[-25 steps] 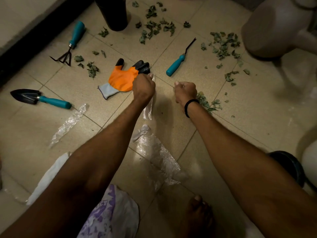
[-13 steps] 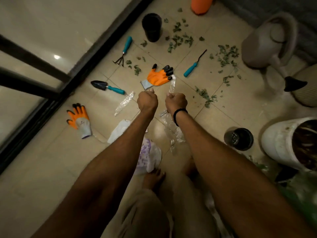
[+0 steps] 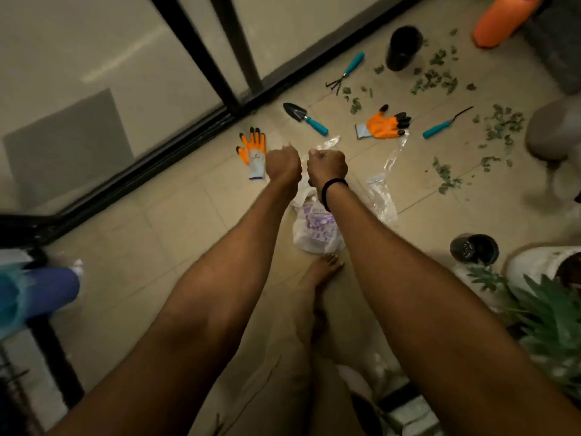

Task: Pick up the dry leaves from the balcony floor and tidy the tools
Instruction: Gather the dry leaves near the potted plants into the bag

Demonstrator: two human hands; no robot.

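Green dry leaves [image 3: 435, 80] lie scattered at the upper right of the frame near a teal-handled rake [image 3: 345, 72], trowel [image 3: 306, 119] and weeder [image 3: 445, 122], while our left hand [image 3: 283, 165] and right hand [image 3: 327, 166] hover mid-frame, fingers curled into fists, and we cannot tell whether they grip anything.

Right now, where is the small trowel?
Head view, above centre: the trowel lies on the floor between the orange glove by the door track and the other orange glove, with the hand rake just beyond it.
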